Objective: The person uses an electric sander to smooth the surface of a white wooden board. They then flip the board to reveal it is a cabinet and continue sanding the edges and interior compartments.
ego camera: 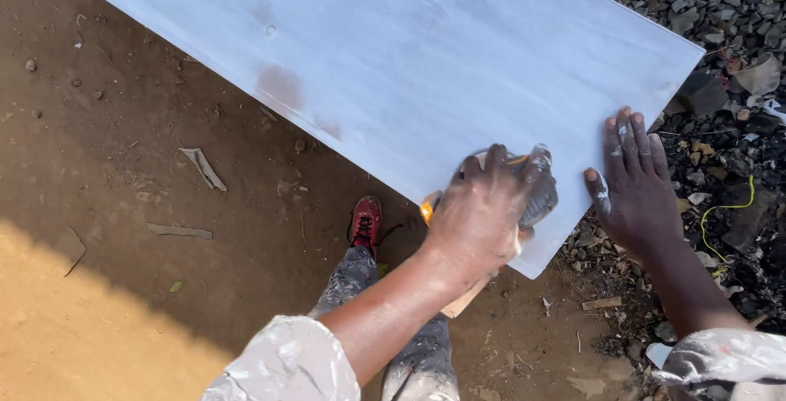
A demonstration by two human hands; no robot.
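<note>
Gripping a sanding block [524, 192], the left hand [479, 221] is pressing it onto the white board [393, 65]; just beside it, the right hand [634, 184] is lying flat, fingers spread, steadying the board's edge.

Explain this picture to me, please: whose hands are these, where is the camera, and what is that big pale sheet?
There is no machine here. A person wears a camera on the head, so the single picture looks down at their own arms. The big pale sheet is a flat white-coated board, held above bare dirt ground, with gravel and litter to the right. The left hand presses a small grey pad or block against the board near its lower corner; something orange shows under it, and what exactly it is I cannot tell. The right hand lies flat on the board's edge. Both hands are smeared with white. Below stands a leg in paint-spattered trousers with a red shoe.
</note>
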